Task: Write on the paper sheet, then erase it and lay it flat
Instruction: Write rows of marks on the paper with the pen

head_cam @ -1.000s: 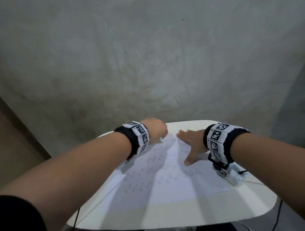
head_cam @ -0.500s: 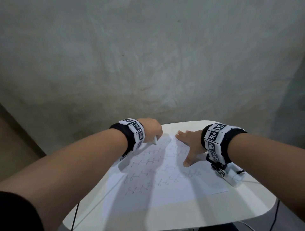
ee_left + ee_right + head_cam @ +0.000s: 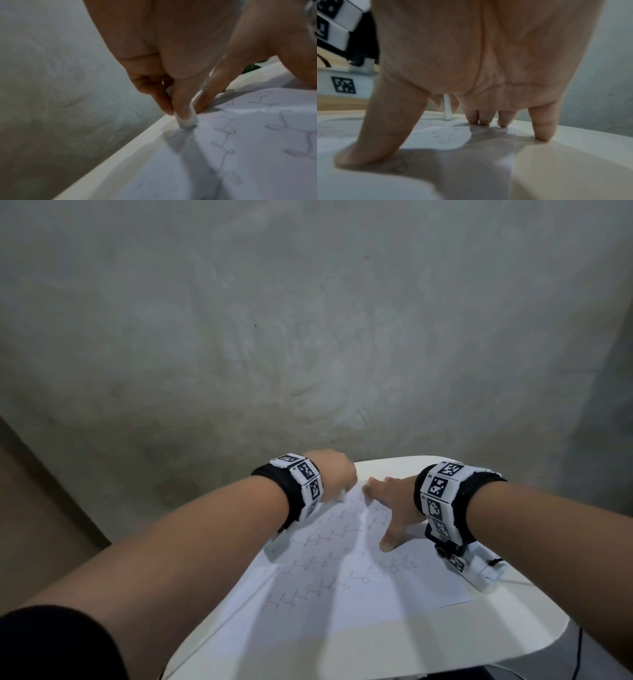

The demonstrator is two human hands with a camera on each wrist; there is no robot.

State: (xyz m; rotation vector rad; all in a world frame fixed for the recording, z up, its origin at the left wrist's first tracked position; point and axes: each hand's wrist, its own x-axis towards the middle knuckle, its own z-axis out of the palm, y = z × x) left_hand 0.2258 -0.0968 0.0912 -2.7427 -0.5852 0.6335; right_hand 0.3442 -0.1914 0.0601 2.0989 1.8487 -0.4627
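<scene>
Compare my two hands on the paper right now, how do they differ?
The left hand is curled, pinching a white eraser onto the paper sheet; the right hand holds nothing, fingers spread and straight. The left works near the sheet's far left edge, the right presses its right side. Both touch the sheet.

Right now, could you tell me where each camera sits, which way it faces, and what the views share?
Head: worn on the head, facing forward and down at the paper sheet on the white table; both forearms, left hand and right hand show.
Left wrist: looks along the hand; fingers pinch the eraser against the sheet.
Right wrist: looks along the palm; spread fingers press the sheet.
Shared: every view shows the written sheet and the eraser.
</scene>
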